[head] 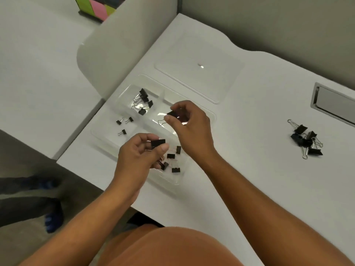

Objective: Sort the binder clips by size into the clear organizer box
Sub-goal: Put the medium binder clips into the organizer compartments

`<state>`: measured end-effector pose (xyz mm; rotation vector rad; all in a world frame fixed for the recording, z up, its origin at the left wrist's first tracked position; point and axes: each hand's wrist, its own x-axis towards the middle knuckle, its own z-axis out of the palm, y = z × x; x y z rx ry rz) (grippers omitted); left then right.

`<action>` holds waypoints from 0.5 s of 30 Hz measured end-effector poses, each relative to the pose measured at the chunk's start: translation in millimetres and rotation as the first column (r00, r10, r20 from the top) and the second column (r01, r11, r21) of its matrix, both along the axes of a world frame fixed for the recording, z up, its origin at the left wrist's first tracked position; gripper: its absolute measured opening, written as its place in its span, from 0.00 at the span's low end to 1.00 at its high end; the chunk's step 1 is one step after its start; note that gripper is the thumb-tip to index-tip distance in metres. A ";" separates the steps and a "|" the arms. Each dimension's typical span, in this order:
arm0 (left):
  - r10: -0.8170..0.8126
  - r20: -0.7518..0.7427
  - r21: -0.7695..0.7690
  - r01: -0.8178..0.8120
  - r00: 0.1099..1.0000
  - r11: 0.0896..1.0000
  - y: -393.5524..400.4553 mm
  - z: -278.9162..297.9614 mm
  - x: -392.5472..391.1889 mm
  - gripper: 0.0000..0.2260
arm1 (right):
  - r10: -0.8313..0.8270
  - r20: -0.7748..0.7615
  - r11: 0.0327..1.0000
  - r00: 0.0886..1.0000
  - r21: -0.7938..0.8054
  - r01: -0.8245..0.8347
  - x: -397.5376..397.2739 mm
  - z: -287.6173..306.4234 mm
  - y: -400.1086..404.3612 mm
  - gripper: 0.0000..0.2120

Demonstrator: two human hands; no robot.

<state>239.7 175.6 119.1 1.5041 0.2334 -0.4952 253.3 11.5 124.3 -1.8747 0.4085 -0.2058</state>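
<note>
The clear organizer box (212,115) lies open on the white desk. Its far-left compartment holds several black binder clips (143,100). Three tiny clips (124,124) sit in the left compartment, and several mid-size clips (173,163) lie in the near one. My left hand (138,160) pinches a black clip (158,143) above the near compartment. My right hand (189,123) pinches another black clip (172,114) over the middle of the box, its wire handle hanging to the left. A pile of unsorted clips (306,140) waits at the right.
The box's clear lid (199,68) lies flat just beyond the box. A metal cable hatch (334,103) is set into the desk at far right. A grey partition (123,41) rises at the desk's left edge, with coloured sticky notes (96,6) behind it.
</note>
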 end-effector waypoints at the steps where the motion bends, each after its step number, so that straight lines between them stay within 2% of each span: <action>1: -0.002 0.015 0.017 0.001 1.000 1.000 8.4 -1.6 6.8 0.12 | 0.028 0.016 0.999 0.999 -0.040 -0.027 19.3 -1.1 8.7 0.08; 5: -0.018 0.094 0.084 0.010 0.995 0.996 33.3 -6.6 32.5 0.12 | 0.120 0.011 0.965 0.993 -0.238 -0.114 83.2 -17.8 31.6 0.08; 9: -0.053 0.258 0.221 -0.006 0.965 0.975 45.3 -4.2 60.7 0.11 | 0.183 -0.095 0.905 0.979 -0.372 -0.205 109.4 -32.5 37.4 0.11; 11: -0.070 0.343 0.301 -0.039 0.937 0.953 45.9 -1.4 75.0 0.09 | 0.147 -0.119 0.902 0.982 -0.392 -0.182 105.1 -32.4 35.1 0.11; 15: -0.181 0.471 0.466 -0.069 0.864 0.882 35.1 -1.4 111.0 0.07 | 0.014 -0.060 0.923 0.998 -0.384 -0.036 69.5 -30.9 26.3 0.09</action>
